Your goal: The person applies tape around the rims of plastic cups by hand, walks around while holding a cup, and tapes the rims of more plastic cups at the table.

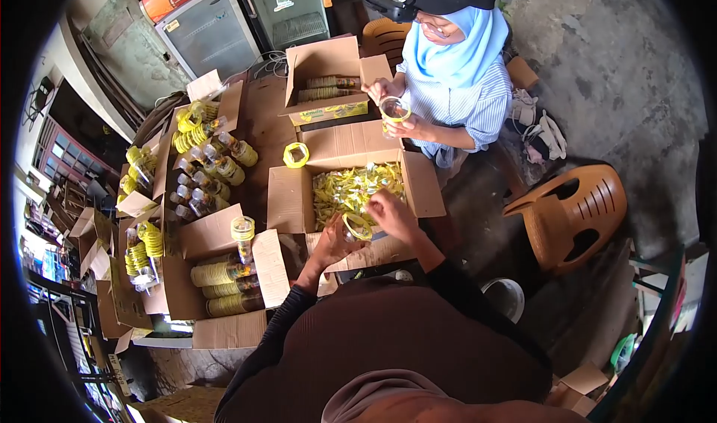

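Observation:
My left hand (334, 244) is wrapped round a clear plastic cup with a yellow rim (358, 226), its mouth tilted up toward me. Just right of the cup is my right hand (391, 215), held above the near side of an open cardboard box (290, 200). Its fingers are bent together; whether something small is between them is hidden. Small yellow-and-clear packets (351, 182) fill this box. A loose yellow ring (296, 155) lies by the box's far left corner.
Across the table, a co-worker (457, 87) holds another yellow-rimmed cup (396, 109). A box (218, 232) at the left holds stacked cups (224, 285); several clear-topped cups (202, 191) stand behind it. Another box (321, 53) sits at the back. An orange plastic chair (571, 218) is at the right.

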`<state>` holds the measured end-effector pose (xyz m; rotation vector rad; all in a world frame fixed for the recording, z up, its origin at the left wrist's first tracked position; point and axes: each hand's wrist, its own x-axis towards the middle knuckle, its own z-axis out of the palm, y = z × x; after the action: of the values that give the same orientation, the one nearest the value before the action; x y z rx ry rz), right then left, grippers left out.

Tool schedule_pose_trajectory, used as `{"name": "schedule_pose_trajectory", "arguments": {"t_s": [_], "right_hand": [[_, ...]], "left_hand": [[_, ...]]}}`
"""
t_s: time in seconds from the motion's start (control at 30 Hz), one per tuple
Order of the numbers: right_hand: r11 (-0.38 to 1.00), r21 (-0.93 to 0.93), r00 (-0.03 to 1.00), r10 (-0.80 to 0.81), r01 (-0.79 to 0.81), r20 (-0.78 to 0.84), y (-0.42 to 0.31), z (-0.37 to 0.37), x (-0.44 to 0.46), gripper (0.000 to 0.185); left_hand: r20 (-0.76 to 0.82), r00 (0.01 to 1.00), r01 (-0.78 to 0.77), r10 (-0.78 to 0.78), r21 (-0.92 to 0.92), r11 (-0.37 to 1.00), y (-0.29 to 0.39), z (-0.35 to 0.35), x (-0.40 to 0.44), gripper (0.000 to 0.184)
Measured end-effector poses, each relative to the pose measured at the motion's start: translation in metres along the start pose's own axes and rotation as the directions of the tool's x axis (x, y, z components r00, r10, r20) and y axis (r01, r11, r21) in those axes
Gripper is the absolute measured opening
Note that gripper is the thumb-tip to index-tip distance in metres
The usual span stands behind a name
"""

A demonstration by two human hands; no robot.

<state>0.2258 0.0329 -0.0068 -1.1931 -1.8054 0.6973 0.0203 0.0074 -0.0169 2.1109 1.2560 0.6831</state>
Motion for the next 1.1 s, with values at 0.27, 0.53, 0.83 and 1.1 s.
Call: {"name": "schedule_pose_trajectory", "arguments": {"t_s": [0.27,0.53,0.83,1.1], "right_hand": [[0.927,-0.364,0.987,-0.033,0.088,0.157,0.002,0.002,-0.04,0.019],[0.855,-0.519,0.981,0.122,-0.025,0.154,0.0,0.003,-0.076,0.024],[0.886,-0.335,0.946,0.316,-0.322,-0.074,-0.007,-0.002,-0.095,0.029],[0.894,-0.174,0.909,0.392,-0.413,-0.144,0.01,0.011,-0.094,0.037]], "left_hand": [[0.32,0.945,0.008,0.064,-0.217,0.976,0.027,-0.001,0.012,0.066],[0.553,0.826,0.095,0.108,-0.325,0.941,0.02,0.011,0.011,0.05],[0.395,0.907,-0.048,0.146,-0.247,0.968,0.042,0.027,0.006,0.056],[0.298,0.943,-0.131,0.148,-0.078,0.988,0.038,0.028,0.005,0.061]]}}
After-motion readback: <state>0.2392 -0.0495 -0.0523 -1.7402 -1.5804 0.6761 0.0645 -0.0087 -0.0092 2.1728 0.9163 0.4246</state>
